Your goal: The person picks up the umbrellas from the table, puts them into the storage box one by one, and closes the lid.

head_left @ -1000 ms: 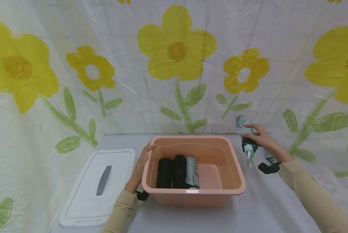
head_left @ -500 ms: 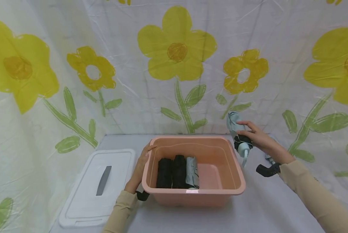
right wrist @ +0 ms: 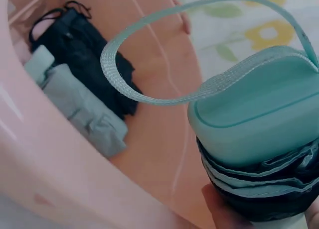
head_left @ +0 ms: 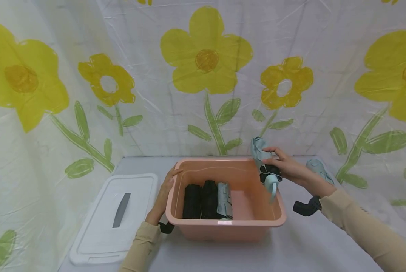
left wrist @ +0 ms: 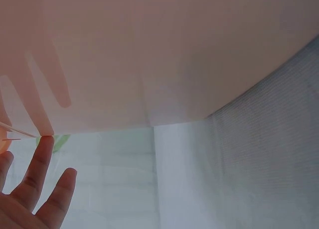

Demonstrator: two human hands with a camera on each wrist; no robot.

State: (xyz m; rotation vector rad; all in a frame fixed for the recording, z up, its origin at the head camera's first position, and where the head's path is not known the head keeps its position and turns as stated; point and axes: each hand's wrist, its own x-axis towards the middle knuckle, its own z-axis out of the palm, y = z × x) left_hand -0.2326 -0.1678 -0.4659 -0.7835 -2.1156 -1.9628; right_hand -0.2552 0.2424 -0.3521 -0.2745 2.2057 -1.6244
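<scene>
My right hand (head_left: 284,163) grips a folded light-blue compact umbrella (head_left: 258,149) over the right side of a peach plastic tub (head_left: 223,233). The right wrist view shows its mint handle (right wrist: 259,114) with a looped strap (right wrist: 149,97), dark folds below it. Against the tub's left side rests my left hand (head_left: 165,189), one digit over the rim. Its fingers (left wrist: 37,169) are spread and nearly straight against the outer wall in the left wrist view. Inside the tub lie two black folded umbrellas (head_left: 209,200) and a light-blue one (head_left: 224,200), side by side at the left.
A white lid (head_left: 97,230) with a grey handle lies left of the tub. Another light-blue folded umbrella (head_left: 319,170) is on the table behind my right forearm. A flower-printed curtain (head_left: 203,124) hangs behind the table (head_left: 311,241).
My right hand has carried the light-blue umbrella leftward, from beside the tub to over its right rim. The umbrella on the table behind that arm shows more. The left hand stays put.
</scene>
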